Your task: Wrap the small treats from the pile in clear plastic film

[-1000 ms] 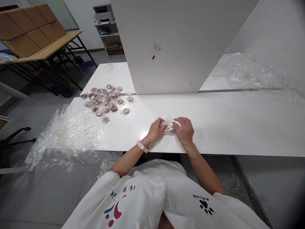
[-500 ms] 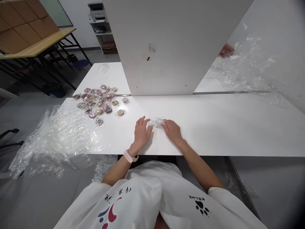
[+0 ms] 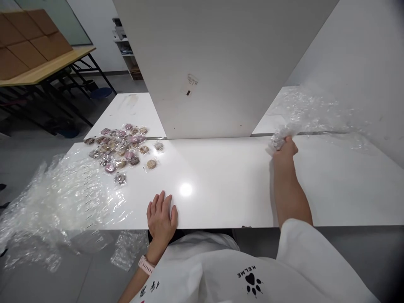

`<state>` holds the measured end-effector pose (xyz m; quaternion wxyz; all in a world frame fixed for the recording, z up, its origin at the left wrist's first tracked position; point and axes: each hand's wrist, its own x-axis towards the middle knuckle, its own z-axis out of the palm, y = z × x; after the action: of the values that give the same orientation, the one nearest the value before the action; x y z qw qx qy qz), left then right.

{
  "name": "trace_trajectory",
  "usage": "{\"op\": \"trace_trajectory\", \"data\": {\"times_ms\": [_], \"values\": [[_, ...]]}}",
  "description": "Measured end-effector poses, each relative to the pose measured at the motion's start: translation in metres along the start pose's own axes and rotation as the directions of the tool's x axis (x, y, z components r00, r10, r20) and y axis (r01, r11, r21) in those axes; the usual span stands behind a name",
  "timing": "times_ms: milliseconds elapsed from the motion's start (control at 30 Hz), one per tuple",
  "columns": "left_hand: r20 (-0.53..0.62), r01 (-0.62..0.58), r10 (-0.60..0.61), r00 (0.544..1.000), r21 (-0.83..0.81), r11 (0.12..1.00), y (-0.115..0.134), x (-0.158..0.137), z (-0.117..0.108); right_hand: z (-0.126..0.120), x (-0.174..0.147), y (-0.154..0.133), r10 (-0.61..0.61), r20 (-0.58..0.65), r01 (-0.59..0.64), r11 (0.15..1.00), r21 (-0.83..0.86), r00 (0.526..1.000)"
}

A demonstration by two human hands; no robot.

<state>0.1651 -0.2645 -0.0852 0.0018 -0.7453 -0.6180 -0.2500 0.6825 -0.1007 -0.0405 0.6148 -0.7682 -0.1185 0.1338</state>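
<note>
My left hand [image 3: 161, 218] lies flat on the white table [image 3: 214, 181] by its near edge, fingers a little apart, holding nothing. A pink watch band circles that wrist. Stretched out to the right, my right hand [image 3: 285, 147] is closed on crumpled clear plastic wrap [image 3: 280, 136] at the table's far edge. This wrap touches a larger heap of clear plastic [image 3: 315, 107] behind it; I cannot tell whether they are joined. To the left lies a pile of small round pieces [image 3: 121, 145] in clear wrappers, tan, pink and brown.
A tall white panel [image 3: 208, 75] stands upright behind the table's middle. Sheets of clear plastic [image 3: 69, 193] hang over the left edge. More plastic [image 3: 129, 248] is below the table. Cardboard [image 3: 34, 38] stands on a wooden table at the far left.
My right hand has moved from the middle to the far right, onto the plastic. My left hand has drawn back toward the near edge and opened flat. Another person's hand behind the panel has gone.
</note>
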Motion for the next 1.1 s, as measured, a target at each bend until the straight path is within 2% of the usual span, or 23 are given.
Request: {"op": "trace_trajectory", "data": {"times_ms": [67, 167, 233, 300, 400, 533, 633, 733, 833, 933, 1000, 1067, 1100], "values": [[-0.007, 0.003, -0.003, 1.0, 0.001, 1.0, -0.001, 0.0, 0.0, 0.029, 0.017, -0.007, -0.057, -0.002, 0.057, 0.995, -0.083, 0.998], [-0.024, 0.003, -0.003, 1.0, -0.007, 1.0, -0.002, -0.001, 0.001, 0.066, 0.024, -0.001, -0.162, 0.055, 0.17, 0.962, -0.215, 0.985], [-0.029, -0.003, 0.002, 1.0, -0.003, 1.0, -0.001, 0.0, 0.001, 0.08, 0.024, 0.008, -0.248, 0.11, 0.27, 0.917, -0.293, 0.962], [-0.034, -0.013, 0.013, 0.999, 0.008, 1.0, 0.0, 0.001, 0.001, 0.083, 0.029, 0.016, -0.327, 0.131, 0.352, 0.864, -0.36, 0.936], [-0.052, -0.039, 0.041, 0.998, 0.038, 0.999, 0.0, 0.003, 0.001, 0.062, 0.056, 0.025, -0.373, 0.057, 0.354, 0.806, -0.473, 0.926], [-0.042, -0.053, 0.056, 0.998, 0.068, 0.996, -0.001, 0.003, 0.002, 0.009, 0.109, 0.04, -0.327, -0.083, 0.18, 0.694, -0.697, 0.941], [-0.033, -0.053, 0.056, 0.998, 0.075, 0.996, 0.0, 0.003, 0.003, -0.023, 0.133, 0.047, -0.281, -0.051, 0.153, 0.656, -0.739, 0.958], [-0.034, -0.05, 0.053, 0.998, 0.081, 0.995, 0.001, 0.004, 0.003, -0.038, 0.132, 0.044, -0.309, -0.019, 0.196, 0.648, -0.736, 0.951], [-0.035, -0.056, 0.059, 0.998, 0.085, 0.995, 0.002, 0.006, 0.003, -0.045, 0.107, 0.04, -0.36, 0.021, 0.255, 0.617, -0.744, 0.933], [-0.045, -0.053, 0.056, 0.997, 0.071, 0.996, 0.001, 0.004, 0.003, -0.06, 0.051, 0.045, -0.422, 0.1, 0.346, 0.557, -0.755, 0.901], [-0.047, -0.041, 0.043, 0.998, 0.048, 0.998, -0.001, 0.002, 0.004, -0.074, -0.009, 0.054, -0.474, 0.181, 0.433, 0.502, -0.748, 0.862], [-0.037, -0.018, 0.018, 0.999, 0.012, 1.0, -0.003, 0.001, 0.004, -0.087, -0.085, 0.065, -0.511, 0.285, 0.534, 0.447, -0.718, 0.811], [-0.027, 0.0, 0.0, 1.0, -0.013, 1.0, -0.002, 0.002, 0.002, -0.091, -0.127, 0.069, -0.519, 0.371, 0.607, 0.418, -0.676, 0.77]]}}
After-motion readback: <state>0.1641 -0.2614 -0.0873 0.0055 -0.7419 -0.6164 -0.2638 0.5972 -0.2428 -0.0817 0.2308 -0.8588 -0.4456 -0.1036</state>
